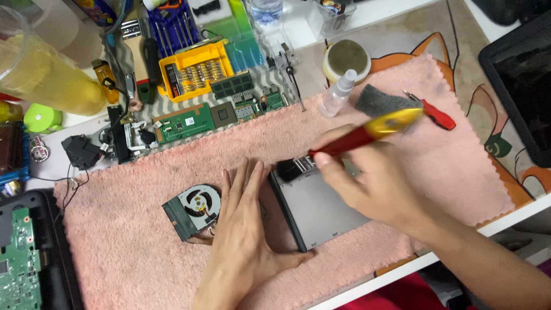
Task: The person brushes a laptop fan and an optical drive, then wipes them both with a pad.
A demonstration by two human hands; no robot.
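Observation:
My left hand [244, 229] lies flat on the pink towel [132, 247], fingers together, pressed against the left edge of a grey metal drive casing [318, 209]. The thumb reaches under the casing's near corner. My right hand [373, 181] grips a brush with a red and yellow handle [373, 131]. Its black bristles [287, 170] touch the casing's far left corner. A small cooling fan with copper pipe [192, 209] rests on the towel just left of my left hand.
Green circuit boards [183, 123] and a yellow screwdriver bit case [195, 69] lie beyond the towel. A spray bottle [337, 95], grey sponge [379, 99] and red-handled tool [436, 113] sit at the towel's far right. An opened laptop base [26, 258] is at left.

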